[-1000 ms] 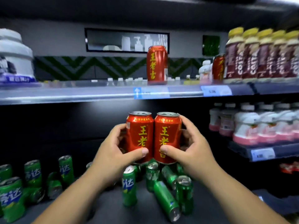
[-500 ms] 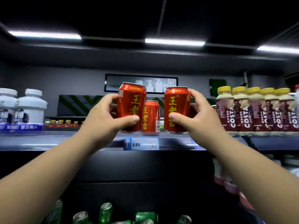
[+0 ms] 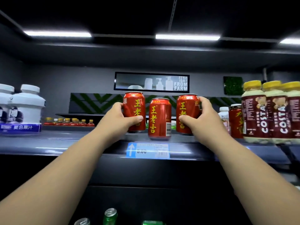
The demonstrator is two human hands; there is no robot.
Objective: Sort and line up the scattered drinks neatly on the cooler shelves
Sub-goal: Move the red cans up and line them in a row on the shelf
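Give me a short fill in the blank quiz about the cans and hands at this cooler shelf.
The left hand grips the left can and the right hand grips the right can; both cans are ____.
Of the three cans in a row, the unheld can is the ____ one.
The COSTA bottles have caps coloured ____.
Missing: red, middle, yellow.

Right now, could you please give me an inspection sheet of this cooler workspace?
Surface: grey upper shelf, price tag on its front edge.
Job's things: middle red can stands upright on the shelf; left red can and right red can flank it upright, apart from it; green cans lower down.
Clutter: nothing seen.
Hands: left hand grips the left red can; right hand grips the right red can.
Cables: thin line across the ceiling, kind unclear.
Surroundings: white jars at left, Costa bottles at right, ceiling lights above.
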